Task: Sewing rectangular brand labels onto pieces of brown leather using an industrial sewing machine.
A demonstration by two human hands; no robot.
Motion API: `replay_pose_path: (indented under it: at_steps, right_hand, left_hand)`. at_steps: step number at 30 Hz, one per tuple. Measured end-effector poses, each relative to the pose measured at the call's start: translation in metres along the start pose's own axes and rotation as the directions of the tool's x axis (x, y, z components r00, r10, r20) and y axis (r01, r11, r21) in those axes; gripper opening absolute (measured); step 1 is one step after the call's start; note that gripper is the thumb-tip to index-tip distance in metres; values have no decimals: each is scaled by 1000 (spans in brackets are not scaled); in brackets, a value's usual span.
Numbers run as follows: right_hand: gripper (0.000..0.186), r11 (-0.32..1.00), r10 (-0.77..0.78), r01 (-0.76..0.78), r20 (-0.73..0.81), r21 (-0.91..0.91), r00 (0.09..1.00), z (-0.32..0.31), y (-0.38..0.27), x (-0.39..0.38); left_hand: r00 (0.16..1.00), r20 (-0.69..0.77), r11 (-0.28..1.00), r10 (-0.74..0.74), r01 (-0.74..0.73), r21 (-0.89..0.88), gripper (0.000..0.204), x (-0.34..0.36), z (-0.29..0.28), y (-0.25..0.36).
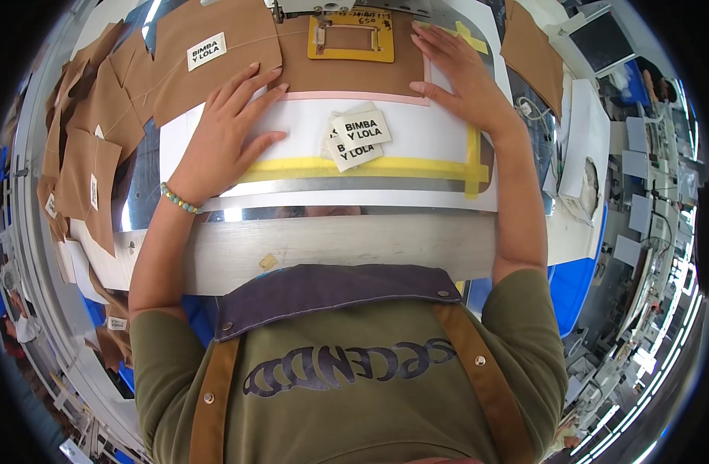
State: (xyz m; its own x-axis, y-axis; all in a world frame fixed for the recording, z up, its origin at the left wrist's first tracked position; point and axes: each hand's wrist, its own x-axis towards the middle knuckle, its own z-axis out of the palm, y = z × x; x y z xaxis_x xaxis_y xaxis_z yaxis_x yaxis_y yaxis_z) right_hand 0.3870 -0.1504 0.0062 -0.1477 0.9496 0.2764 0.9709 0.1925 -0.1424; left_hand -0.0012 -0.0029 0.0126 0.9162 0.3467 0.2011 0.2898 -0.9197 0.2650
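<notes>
A brown fabric panel (354,76) lies on a white sheet, its near edge along a pink strip (347,97). My left hand (229,127) lies with fingers spread and fingertips at the near right corner of another brown panel (238,46), which bears a cream label (206,51). My right hand (466,81) is spread at the first panel's right edge, thumb by the pink corner. Between the hands is a small stack of printed cream labels (360,133). Farther off, a yellow template (351,48) with a rectangular cutout rests on the brown panel, below a sewing machine head (312,8).
Yellow tape (354,168) runs across the white sheet. Several labelled brown panels (95,174) with loose threads pile up at the left. At the right are another brown panel (534,58), a white box (586,151), a cable (534,110) and a dark-screened panel (602,39).
</notes>
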Motion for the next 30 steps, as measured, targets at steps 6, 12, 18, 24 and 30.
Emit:
replay_pose_path:
  at_steps: [6,12,18,24,30]
  right_hand:
    - [69,1000,0,0,-15,5,1000,-11,-4,-4]
    - [53,959,-193,190,-4,210,981,-55,-89,3]
    - [24,975,-182,175,39,137,983,-27,-106,-12]
    - [8,984,26,17,-239,179,971,-28,-101,9]
    - [3,962,-201,92,-442,-256,874,-18,-80,65]
  left_hand:
    - [1000,-7,1000,17,-17,-5,63,1,0,1]
    - [1000,-4,1000,0,-1,-14,61,-2,0,-2]
    - [992,-110,997,66,-69,-22,53,2,-3,4]
    - [985,-139,983,100,-120,-139,57,0,-17,18]
    - [966,-168,961,195,-222,-163,55,18,-25,31]
